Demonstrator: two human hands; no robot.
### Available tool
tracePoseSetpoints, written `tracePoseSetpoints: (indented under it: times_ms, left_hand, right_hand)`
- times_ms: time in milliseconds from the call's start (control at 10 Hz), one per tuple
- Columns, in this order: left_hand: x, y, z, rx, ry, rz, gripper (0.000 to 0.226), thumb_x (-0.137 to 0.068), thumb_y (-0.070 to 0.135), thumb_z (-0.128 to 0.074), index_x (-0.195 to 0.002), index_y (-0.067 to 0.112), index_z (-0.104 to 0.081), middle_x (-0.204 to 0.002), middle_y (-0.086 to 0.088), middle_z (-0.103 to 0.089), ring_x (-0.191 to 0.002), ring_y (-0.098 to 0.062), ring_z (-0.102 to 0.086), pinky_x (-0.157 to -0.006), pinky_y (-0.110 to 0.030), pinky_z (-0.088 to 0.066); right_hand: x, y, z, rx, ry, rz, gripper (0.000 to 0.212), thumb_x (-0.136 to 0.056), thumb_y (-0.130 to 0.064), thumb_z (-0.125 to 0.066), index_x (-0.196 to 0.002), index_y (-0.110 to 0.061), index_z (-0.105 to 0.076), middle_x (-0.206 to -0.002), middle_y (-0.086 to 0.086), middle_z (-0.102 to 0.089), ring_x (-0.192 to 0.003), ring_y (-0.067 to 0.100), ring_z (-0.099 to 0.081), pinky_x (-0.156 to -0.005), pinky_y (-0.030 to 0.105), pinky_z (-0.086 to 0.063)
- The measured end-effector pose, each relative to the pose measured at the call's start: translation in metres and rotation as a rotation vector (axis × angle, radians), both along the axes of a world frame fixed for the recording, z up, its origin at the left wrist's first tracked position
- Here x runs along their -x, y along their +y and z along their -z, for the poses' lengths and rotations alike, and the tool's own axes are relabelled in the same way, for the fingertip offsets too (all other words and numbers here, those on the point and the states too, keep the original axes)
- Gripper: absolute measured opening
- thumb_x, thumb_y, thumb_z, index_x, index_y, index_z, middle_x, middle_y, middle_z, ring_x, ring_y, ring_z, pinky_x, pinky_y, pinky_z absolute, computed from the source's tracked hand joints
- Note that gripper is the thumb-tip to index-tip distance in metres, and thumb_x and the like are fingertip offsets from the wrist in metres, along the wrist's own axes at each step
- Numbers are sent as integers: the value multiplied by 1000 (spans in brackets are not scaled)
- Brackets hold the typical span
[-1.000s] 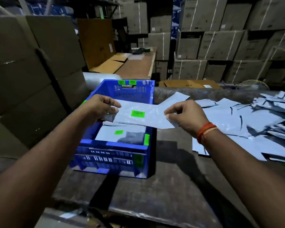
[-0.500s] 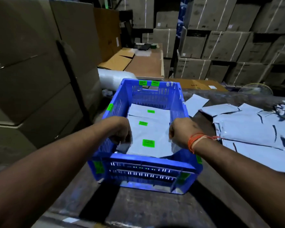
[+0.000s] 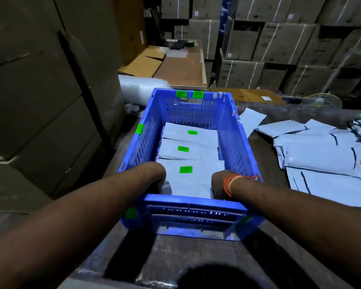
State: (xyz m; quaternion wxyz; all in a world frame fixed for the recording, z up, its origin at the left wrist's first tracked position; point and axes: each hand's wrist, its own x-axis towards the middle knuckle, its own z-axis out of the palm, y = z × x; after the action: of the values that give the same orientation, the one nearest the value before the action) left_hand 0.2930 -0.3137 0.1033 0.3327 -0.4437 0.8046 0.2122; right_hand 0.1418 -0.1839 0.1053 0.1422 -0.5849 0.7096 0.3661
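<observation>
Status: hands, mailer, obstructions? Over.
Left hand and right hand down inside crate, at side edges of near mailer; fingers hidden. Near mailer flat, overlapping next mailer. Nothing blocking.

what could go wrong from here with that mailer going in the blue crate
1. The left hand and right hand are tucked at the ends of the mailer inside the blue crate. Their grip is hidden, so pulling out could drag it crooked.
2. It overlaps the mailer behind; if it slides forward, it might cover that one's green label.
</observation>
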Motion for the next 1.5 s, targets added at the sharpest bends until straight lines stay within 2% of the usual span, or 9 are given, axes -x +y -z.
tracePoseSetpoints:
  times_ms: [100,300,400,600,800,1000,1100,1300,1500]
  left_hand:
    - [-1,-3,2,9,3,-83,39,-100,15,-49,-134,-3,-57,-137,-19,-60,-88,-23,-53,-45,-15,-41]
    - [17,-11,16,-91,-184,-39,48,-96,28,-66,-134,0,-60,-129,-18,-66,-107,-29,-65,-104,-42,-49]
    - [36,-6,-15,-79,76,-83,42,-90,22,-73,-127,4,-65,-122,-22,-68,-87,-33,-68,-88,-44,-56]
    - [87,61,-94,107,737,-66,6,-90,15,-72,-89,14,-78,-83,-5,-75,-79,-18,-76,-69,-33,-61]
    - [158,119,-100,206,752,97,8,-82,20,-75,-89,19,-79,-82,-7,-77,-82,-21,-76,-78,-38,-63]
    - [231,155,-99,591,578,196,33,-75,29,-63,-105,25,-75,-99,-4,-71,-93,-30,-65,-68,-33,-48]
    - [271,178,-85,574,511,151,34,-73,33,-64,-104,25,-76,-102,-4,-72,-90,-29,-67,-77,-37,-58]
    - [334,239,-29,401,474,170,27,-86,22,-68,-111,14,-75,-109,-7,-72,-99,-28,-67,-89,-38,-57]
    - [349,261,20,163,532,-78,16,-86,13,-73,-100,9,-79,-95,-11,-74,-90,-30,-69,-68,-28,-55]
  right_hand:
    - [-5,4,-12,17,-66,125,36,-95,-24,-57,-126,-6,-63,-132,10,-62,-118,29,-62,-89,37,-52]
    - [0,9,-25,220,-228,237,23,-85,-23,-68,-101,-6,-72,-106,11,-72,-90,26,-67,-78,30,-55]
    - [16,17,-45,468,-468,402,25,-85,-26,-71,-104,-10,-75,-97,7,-76,-88,24,-72,-83,34,-59]
    - [58,72,-88,920,-848,631,13,-88,-9,-65,-81,-7,-76,-68,12,-74,-58,20,-72,-55,25,-55]
    - [141,144,-77,1028,-839,768,13,-88,0,-64,-79,1,-73,-76,21,-72,-56,25,-67,-43,17,-45]
    - [242,213,-43,1014,-706,839,13,-87,-6,-67,-77,-4,-75,-70,13,-73,-55,19,-71,-43,16,-46]
    - [289,237,-18,959,-636,787,14,-83,-8,-68,-72,-10,-76,-67,8,-73,-59,20,-73,-61,29,-60]
    - [333,262,34,845,-505,557,16,-80,-16,-71,-93,-21,-79,-99,3,-76,-96,23,-69,-82,24,-48]
    - [344,265,65,838,-618,480,30,-79,-15,-68,-107,-23,-76,-107,5,-71,-103,25,-64,-87,25,-46]
